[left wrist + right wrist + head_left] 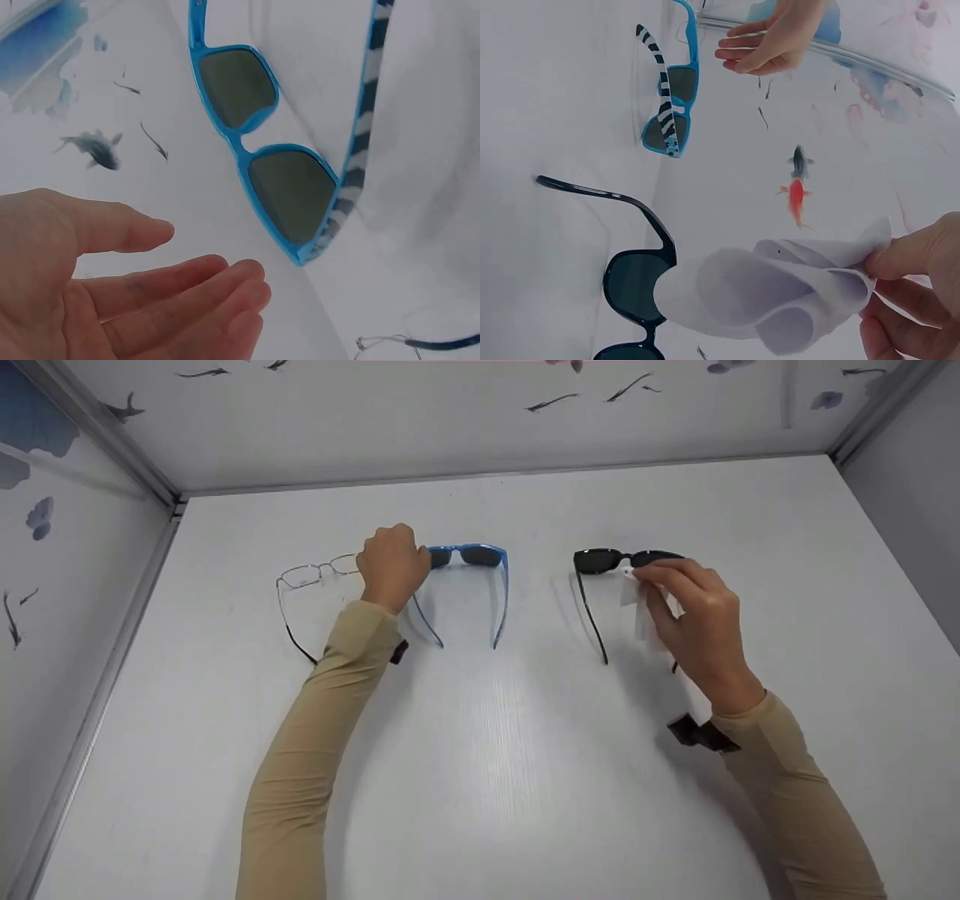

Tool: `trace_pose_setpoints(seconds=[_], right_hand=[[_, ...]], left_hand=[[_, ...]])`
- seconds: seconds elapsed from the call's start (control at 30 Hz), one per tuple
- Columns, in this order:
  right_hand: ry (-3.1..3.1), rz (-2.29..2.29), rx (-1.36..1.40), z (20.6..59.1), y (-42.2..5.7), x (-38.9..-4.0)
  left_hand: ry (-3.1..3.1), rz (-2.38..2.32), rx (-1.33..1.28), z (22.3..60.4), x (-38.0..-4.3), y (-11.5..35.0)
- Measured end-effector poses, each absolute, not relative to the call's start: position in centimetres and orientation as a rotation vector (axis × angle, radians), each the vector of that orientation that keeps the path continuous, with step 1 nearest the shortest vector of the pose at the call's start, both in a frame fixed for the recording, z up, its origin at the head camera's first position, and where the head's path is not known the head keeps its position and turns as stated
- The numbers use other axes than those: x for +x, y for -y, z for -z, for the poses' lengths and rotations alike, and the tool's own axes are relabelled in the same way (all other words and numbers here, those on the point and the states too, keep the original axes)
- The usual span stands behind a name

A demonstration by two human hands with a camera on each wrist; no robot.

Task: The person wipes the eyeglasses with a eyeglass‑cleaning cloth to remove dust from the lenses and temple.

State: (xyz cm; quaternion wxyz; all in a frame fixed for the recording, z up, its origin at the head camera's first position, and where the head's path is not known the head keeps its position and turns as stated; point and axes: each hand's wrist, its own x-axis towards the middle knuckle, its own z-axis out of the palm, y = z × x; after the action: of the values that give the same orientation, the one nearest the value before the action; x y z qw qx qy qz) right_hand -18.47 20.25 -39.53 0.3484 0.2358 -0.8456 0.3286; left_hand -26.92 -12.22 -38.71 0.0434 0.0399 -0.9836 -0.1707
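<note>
**Loose cloth near black sunglasses**

Hands well apart. I have the right hand (701,626) pinching one end of a white cloth (787,296), possibly tissue; its free end hangs near the black sunglasses (598,561), contact unclear. A low sweep could snag them. Left hand (394,568) holds nothing, fingers relaxed; head view puts it across adjoining ends of the blue sunglasses (480,556) and wire-rimmed eyeglasses (302,576). Lowered carelessly, I'd knock either along the tabletop (480,780); thin wire might bend.

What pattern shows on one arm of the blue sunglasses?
The arm has black and white stripes, clearest in the right wrist view.
</note>
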Motion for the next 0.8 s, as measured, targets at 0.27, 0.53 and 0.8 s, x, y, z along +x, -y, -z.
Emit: trace_pose_setpoints(seconds=[0.27,0.53,0.8], right_hand=[[2.21,-0.936,0.477,38.4,-22.5,-19.2],[2.2,-0.93,0.318,37.6,-25.4,-19.7],[2.176,-0.938,0.208,36.7,-26.6,-19.0]], left_hand=[[2.851,0.574,-0.156,38.4,-25.3,7.7],[2.863,0.55,-0.353,38.3,-24.5,2.0],[3.005,0.543,-0.356,39.8,-26.5,-2.4]])
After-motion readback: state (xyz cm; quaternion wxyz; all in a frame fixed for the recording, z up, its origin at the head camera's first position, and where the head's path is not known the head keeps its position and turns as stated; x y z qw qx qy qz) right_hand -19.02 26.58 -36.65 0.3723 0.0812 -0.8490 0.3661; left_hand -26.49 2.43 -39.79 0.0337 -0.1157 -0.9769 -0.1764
